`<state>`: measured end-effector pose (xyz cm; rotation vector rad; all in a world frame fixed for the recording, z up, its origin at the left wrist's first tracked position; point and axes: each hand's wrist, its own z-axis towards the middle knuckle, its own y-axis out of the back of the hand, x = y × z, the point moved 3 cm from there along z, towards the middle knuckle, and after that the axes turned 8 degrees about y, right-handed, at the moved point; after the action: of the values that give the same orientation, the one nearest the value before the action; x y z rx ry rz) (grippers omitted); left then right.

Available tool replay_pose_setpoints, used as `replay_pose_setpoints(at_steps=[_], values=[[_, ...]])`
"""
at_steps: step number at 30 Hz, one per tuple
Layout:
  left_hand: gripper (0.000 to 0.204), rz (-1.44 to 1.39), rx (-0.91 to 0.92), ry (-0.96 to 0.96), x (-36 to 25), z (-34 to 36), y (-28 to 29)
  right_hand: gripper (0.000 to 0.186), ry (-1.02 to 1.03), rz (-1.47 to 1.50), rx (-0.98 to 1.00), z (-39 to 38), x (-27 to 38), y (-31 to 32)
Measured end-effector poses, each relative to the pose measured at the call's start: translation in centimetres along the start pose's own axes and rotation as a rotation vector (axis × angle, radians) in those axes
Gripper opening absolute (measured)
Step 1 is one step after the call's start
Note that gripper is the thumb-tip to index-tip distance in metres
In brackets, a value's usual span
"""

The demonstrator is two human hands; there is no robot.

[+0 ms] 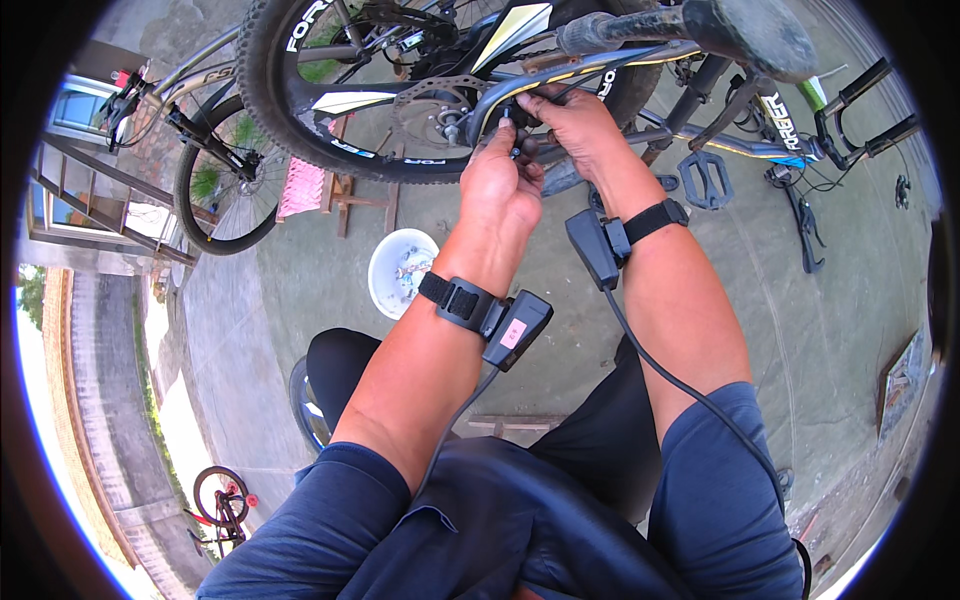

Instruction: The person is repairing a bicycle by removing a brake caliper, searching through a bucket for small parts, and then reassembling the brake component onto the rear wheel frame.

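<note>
A black bicycle wheel (345,140) with pale and yellow decals lies on its side before me, a brake disc (425,115) at its hub. Alongside the disc, both hands meet under a dark frame tube (590,66) with yellow lines. My left hand (503,175) is closed, thumb up, around something small and dark; its kind is hidden by the fingers. My right hand (575,122) reaches in from the right, thumb and fingers pinched close to a small black part near the disc. What it grips cannot be made out. Each wrist wears a strapped black box with a cable.
A worn black saddle (755,38) juts over the frame at the top right, with a pedal (706,180) below. Left of my forearm stands a white bucket (395,262) holding small parts. Another bicycle wheel (228,175) is at the far left; a small bicycle (225,505) lies lower left.
</note>
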<state>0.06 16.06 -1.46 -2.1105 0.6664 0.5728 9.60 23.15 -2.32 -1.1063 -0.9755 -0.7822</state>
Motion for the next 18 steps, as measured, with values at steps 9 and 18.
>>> replay_pose_setpoints(at_steps=[9, 18], values=[[0.011, 0.012, -0.012, -0.003, 0.1, -0.2, -1.1, 0.017, -0.019, 0.023, 0.012, 0.0, 0.3, -0.2], [0.017, -0.032, 0.034, 0.015, 0.3, 0.0, -1.5, 0.015, -0.047, 0.030, -0.002, -0.2, 0.7, -0.2]])
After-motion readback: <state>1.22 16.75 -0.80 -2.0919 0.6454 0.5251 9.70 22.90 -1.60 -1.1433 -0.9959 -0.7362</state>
